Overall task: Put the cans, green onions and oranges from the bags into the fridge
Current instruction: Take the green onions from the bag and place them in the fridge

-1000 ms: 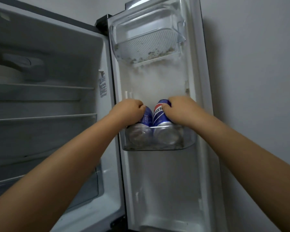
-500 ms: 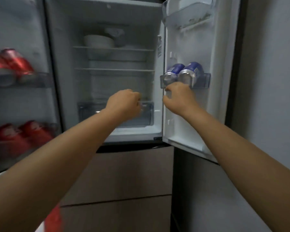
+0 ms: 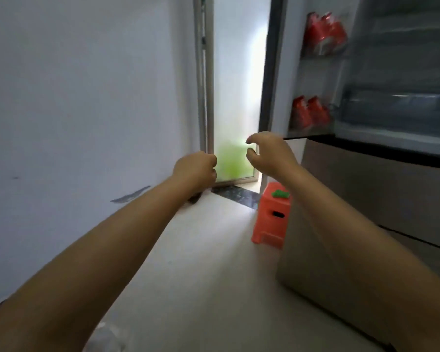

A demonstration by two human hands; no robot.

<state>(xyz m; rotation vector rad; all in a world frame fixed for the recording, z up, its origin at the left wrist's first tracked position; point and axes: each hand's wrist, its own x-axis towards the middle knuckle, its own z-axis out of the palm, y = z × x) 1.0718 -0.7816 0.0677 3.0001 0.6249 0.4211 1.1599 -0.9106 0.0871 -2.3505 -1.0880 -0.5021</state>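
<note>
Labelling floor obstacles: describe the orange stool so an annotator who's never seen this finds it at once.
Start at the open fridge door holding red cans, then drop to the pale floor beneath it. The orange stool stands there by the dark doorway threshold. It is the only orange thing, with a green patch on top.

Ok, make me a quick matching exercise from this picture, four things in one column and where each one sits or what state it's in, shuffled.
Things:
1. red cans
2. orange stool
3. left hand
4. right hand

Places or states:
A. on the floor by the doorway
B. fingers curled into a fist, holding nothing
C. on the fridge door shelves
D. fingers spread and loosely bent, holding nothing

Pairs: 1-C, 2-A, 3-B, 4-D
</note>
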